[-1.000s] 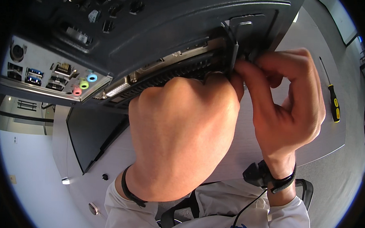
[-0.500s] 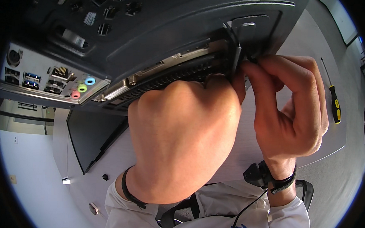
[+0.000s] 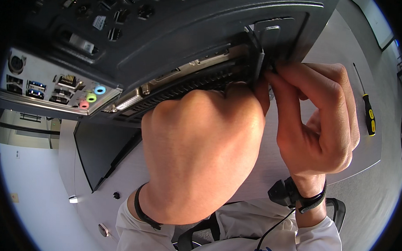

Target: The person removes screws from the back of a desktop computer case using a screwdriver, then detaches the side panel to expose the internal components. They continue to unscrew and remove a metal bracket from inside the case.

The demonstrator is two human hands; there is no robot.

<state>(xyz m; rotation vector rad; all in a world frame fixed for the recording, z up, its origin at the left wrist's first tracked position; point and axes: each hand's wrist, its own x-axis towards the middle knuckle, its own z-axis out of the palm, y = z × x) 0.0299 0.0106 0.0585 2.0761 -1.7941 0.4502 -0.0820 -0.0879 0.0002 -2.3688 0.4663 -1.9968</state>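
Note:
A black computer case point(image 3: 182, 40) fills the upper part of the view, its back panel tilted toward me. My left hand point(image 3: 204, 147) is closed in front of the expansion slots, its knuckles upward. Its fingertips press in beside a metal bracket point(image 3: 260, 61) at the slots' right end; what they grip is hidden. Just right of that bracket, my right hand point(image 3: 318, 116) pinches thumb and forefinger together against the case. Anything between those tips is too small or covered to make out. Left of my hands, a port panel point(image 3: 47, 82) carries coloured audio jacks.
On the grey table point(image 3: 342, 130) at the right lies a yellow and black screwdriver point(image 3: 368, 116). A dark flat screen point(image 3: 100, 148) stands on the left, near a small black piece point(image 3: 116, 195). A thin cable point(image 3: 272, 226) runs from my right wrist strap point(image 3: 311, 202).
My right hand's pinched fingers have shifted slightly left, closer to the bracket. The left hand and the case have hardly moved.

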